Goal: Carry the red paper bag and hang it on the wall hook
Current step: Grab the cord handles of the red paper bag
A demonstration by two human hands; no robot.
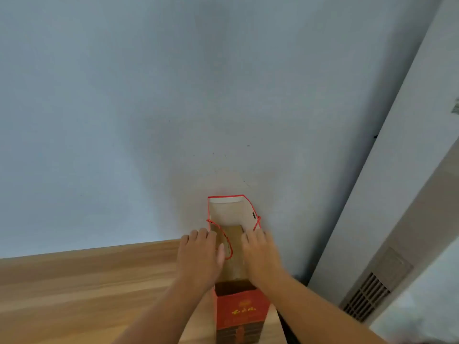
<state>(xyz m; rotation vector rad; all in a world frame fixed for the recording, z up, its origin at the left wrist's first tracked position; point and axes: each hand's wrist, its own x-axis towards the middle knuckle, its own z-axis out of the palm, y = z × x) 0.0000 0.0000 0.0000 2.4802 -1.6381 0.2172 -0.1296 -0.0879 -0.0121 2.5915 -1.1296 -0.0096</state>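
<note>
Red paper bag [239,311] stood upright against the far wall, mouth open, pale interior showing, red cord handles drooping over the rim.

A: State the background surface.
B: A plain pale blue-grey wall [124,108] fills most of the view; a few small dark specks mark it near centre.
A: State the lower-left surface.
B: A wood-grain table [74,289] butts against the wall.
A: State the right side.
B: A white vertical panel [387,194] runs diagonally, with a slatted vent grille [365,297] beside it.
</note>
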